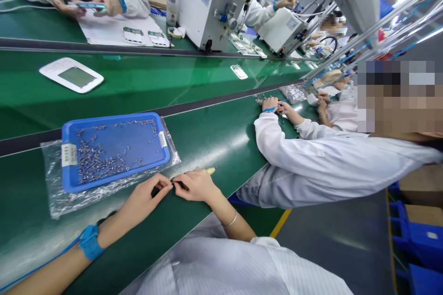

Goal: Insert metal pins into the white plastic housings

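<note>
Where the fingertips meet: just off the near right corner of the blue rectangular plastic tray (pixel 138 143), a tiny dark piece (pixel 172 181) is being pinched, its shape too small to tell.
Left hand (pixel 140 203): thumb and forefinger are being held narrowly together at the piece.
Right hand (pixel 196 185): thumb and forefinger are being closed on it from the other side.
Tray contents: small silvery metal parts (pixel 93 161) are being held, mostly heaped at the left.
Under the tray: a clear crinkled plastic bag (pixel 57 200) is being pressed flat.
</note>
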`<action>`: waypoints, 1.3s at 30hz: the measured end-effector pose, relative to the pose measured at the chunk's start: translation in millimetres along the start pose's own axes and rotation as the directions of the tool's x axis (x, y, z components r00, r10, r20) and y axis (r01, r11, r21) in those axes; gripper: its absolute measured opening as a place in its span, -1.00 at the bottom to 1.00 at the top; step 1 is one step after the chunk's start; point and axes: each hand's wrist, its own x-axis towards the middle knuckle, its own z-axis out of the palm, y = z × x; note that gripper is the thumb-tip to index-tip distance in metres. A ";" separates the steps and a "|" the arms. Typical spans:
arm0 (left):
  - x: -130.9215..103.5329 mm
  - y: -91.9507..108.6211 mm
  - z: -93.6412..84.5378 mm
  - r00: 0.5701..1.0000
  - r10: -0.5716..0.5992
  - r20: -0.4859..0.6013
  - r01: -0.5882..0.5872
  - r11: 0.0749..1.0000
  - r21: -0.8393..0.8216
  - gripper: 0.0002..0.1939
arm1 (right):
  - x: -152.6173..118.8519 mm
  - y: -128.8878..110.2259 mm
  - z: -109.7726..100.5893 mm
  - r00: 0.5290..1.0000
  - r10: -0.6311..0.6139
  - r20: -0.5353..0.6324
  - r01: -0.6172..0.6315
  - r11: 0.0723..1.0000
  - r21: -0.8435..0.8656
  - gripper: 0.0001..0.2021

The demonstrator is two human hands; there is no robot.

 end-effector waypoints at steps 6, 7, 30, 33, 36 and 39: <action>-0.7 0.4 -0.7 1.000 -0.006 -0.005 0.006 1.000 0.001 -0.62 | 0.0 0.0 0.2 1.000 0.004 0.019 -0.004 1.000 -0.003 -0.80; -0.5 0.2 -0.5 1.000 -0.008 -0.005 0.008 1.000 -0.001 -0.62 | 0.1 0.0 0.3 1.000 0.004 0.022 -0.004 1.000 -0.004 -0.80; 0.1 0.2 0.3 1.000 0.002 0.000 -0.002 1.000 -0.016 -0.63 | 1.1 -0.4 -1.9 1.000 -0.015 -0.001 0.015 1.000 -0.004 -0.80; -1.2 1.6 0.1 1.000 0.002 0.002 -0.002 1.000 -0.023 -0.63 | 0.9 0.4 -2.5 1.000 -0.024 0.012 0.024 1.000 -0.007 -0.80; -2.5 4.5 -0.3 1.000 0.008 -0.008 -0.008 1.000 -0.025 -0.63 | 0.4 1.1 -2.6 0.999 -0.025 0.021 0.025 1.000 -0.005 -0.81; -2.2 6.1 -0.5 1.000 0.014 -0.019 -0.015 1.000 -0.025 -0.63 | -0.1 1.6 -2.3 1.000 -0.021 0.015 0.021 1.000 0.002 -0.80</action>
